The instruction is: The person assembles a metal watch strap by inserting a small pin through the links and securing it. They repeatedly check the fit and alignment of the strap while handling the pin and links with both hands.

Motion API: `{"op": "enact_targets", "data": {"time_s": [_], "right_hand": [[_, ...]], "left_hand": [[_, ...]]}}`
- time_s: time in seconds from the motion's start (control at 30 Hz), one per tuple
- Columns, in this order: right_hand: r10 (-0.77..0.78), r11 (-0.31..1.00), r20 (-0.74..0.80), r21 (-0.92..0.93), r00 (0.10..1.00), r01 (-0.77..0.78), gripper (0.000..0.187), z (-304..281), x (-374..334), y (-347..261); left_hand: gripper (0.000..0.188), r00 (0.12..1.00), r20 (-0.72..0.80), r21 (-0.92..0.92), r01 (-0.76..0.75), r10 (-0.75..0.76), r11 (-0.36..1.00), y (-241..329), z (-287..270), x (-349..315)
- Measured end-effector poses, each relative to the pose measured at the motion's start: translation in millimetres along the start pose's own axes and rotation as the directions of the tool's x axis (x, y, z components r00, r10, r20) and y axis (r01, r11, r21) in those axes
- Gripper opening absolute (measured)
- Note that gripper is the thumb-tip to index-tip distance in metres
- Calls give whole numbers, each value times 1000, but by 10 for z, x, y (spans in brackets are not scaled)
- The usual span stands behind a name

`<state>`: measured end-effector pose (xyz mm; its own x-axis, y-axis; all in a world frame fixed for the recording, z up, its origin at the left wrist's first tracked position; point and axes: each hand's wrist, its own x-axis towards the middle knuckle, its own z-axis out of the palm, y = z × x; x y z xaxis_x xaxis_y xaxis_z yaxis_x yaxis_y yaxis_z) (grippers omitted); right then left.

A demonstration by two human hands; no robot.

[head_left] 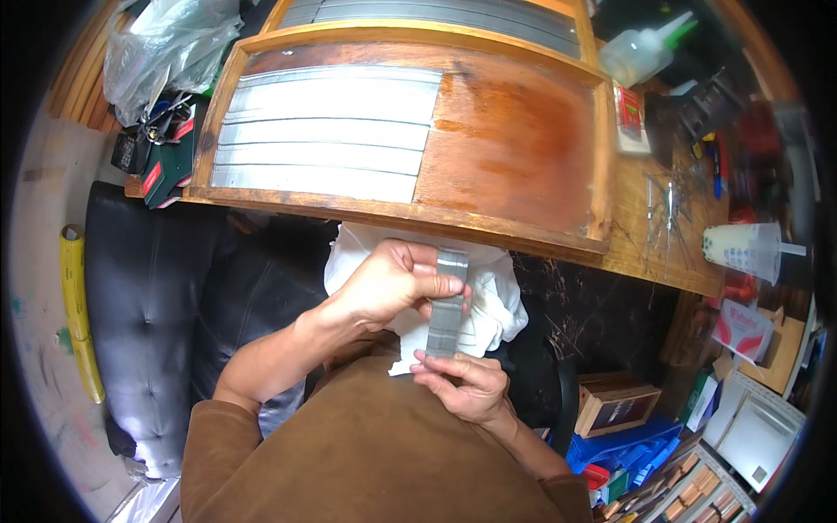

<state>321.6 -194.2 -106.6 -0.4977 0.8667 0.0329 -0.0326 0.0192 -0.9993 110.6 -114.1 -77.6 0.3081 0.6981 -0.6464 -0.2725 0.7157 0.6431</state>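
Observation:
Over my lap, both hands hold a narrow grey bundle (447,315) that looks like a stack of thin metal strips. My left hand (390,281) pinches its upper part, with the thumb across the front and fingers behind. At the lower end, my right hand (468,386) grips it between thumb and fingers. Behind the bundle lies a crumpled white cloth (499,301). Just beyond my hands is a wooden tray (384,212), its left half covered by rows of shiny silver-grey strips (327,131). Bare reddish-brown wood shows in its right half.
A second framed tray (436,13) sits farther back. Right of the trays are a squeeze bottle (636,57), loose thin metal pieces (667,213) and a drink cup (741,248) on its side. Plastic bags (166,52) and dark boxes (170,166) stand left. A black padded seat (153,305) is beside me.

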Motion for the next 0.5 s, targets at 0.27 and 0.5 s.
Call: {"op": "enact_targets", "data": {"time_s": [0.27, 0.5], "right_hand": [[60, 998, -42, -20, 997, -61, 18, 37, 124, 57], [117, 993, -32, -28, 993, -118, 16, -22, 147, 0]], "left_hand": [[23, 999, -51, 34, 1, 1, 999, 34, -37, 67], [17, 998, 14, 92, 52, -53, 994, 21, -58, 120]]}}
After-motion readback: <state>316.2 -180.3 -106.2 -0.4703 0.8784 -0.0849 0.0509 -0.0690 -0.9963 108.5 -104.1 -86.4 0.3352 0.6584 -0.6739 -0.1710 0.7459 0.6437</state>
